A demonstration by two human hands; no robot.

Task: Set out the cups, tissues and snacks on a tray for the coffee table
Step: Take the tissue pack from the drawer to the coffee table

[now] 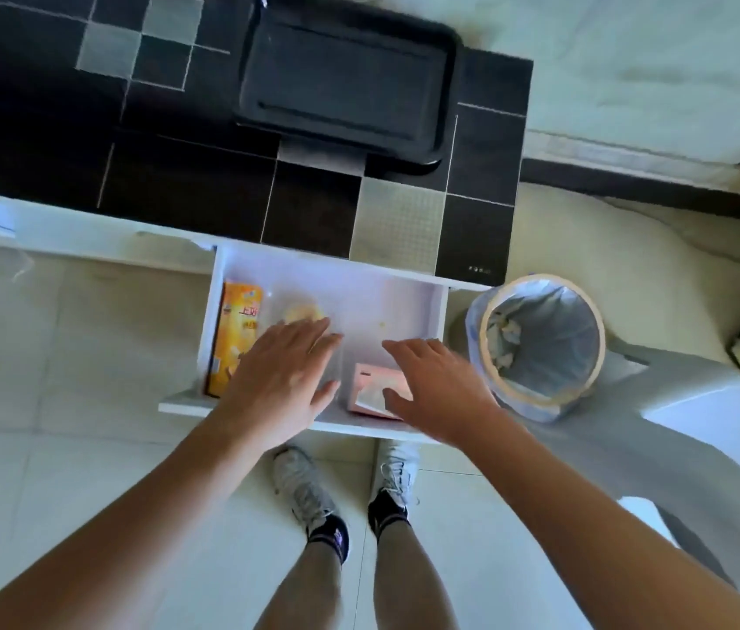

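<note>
A black tray (345, 84) lies on the dark tiled coffee table (177, 184). Below it a white drawer (404, 284) stands pulled out. Inside, an orange snack box (236, 329) lies along the left wall, a clear wrapped snack (299, 311) sits beside it, and a pink tissue pack (370, 386) rests near the front. My left hand (281, 379) hovers flat over the drawer with fingers spread, holding nothing, partly covering the wrapped snack. My right hand (440, 384) is spread over the pink pack; I cannot tell whether it touches the pack.
A round waste bin (540, 343) with a plastic liner stands right of the drawer. A white plastic stool (700, 425) is at the far right. A pale sofa (631, 61) runs behind the table. My feet (345, 488) stand on the tiled floor under the drawer front.
</note>
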